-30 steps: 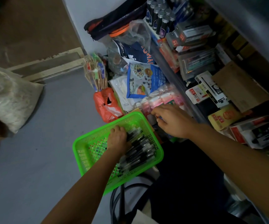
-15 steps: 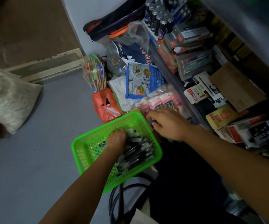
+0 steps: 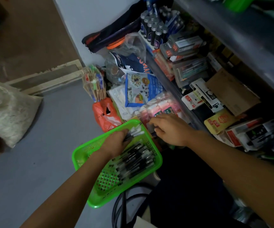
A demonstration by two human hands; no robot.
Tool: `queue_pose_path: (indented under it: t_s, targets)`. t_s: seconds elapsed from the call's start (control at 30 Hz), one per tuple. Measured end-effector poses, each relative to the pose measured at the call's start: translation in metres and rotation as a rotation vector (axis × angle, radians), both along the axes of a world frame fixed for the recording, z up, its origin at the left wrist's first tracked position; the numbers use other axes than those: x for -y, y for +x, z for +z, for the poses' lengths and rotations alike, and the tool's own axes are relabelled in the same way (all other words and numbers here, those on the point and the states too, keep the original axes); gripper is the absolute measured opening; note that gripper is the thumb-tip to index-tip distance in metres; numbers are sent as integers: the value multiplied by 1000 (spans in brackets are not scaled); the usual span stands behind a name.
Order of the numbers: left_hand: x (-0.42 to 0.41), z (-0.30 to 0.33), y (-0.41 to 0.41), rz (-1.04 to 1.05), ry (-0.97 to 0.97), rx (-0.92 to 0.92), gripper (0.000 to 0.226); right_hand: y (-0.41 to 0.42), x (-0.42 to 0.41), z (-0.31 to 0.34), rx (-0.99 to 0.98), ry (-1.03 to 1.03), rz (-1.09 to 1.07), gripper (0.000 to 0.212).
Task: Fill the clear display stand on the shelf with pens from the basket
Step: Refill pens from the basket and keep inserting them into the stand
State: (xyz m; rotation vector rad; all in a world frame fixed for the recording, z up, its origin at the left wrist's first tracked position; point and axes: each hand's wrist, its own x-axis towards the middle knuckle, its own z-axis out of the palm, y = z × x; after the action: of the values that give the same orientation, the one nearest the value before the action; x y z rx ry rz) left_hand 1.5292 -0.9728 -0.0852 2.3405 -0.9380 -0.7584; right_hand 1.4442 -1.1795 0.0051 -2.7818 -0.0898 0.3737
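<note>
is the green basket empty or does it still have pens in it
Not empty. A pile of black pens lies along the right side of the green basket, and the left hand grips a few more over it.

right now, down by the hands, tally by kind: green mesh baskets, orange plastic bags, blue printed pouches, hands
green plastic mesh basket: 1
orange plastic bag: 1
blue printed pouch: 1
bare hands: 2, left hand gripping black pens, right hand
total: 5
</note>
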Motion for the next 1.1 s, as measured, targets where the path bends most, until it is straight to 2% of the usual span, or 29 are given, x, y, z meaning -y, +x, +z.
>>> queue_pose_path:
  t_s: [0.13,0.3,0.43,0.5,0.63,0.93,1.1]
  targets:
    - [19,49,9,51,-218,-141,26,-4,13,21,11,-28,-55,32]
    - [56,113,11,76,-474,-327,22,-14,43,65,95,-65,-147,32]
    - [90,164,8,-16,-611,-369,26,-34,67,109,225,-85,-254,23]
    - [109,189,3,-85,-671,-384,28,-48,77,138,267,-170,-287,31]
    - [153,233,-15,-232,-760,-378,41,-85,99,193,330,-249,-340,28]
    - [254,300,-91,-496,-852,-467,22,-188,136,306,487,-431,-529,26]
    - [297,327,-139,-659,-855,-488,25,-246,145,341,534,-459,-644,28]
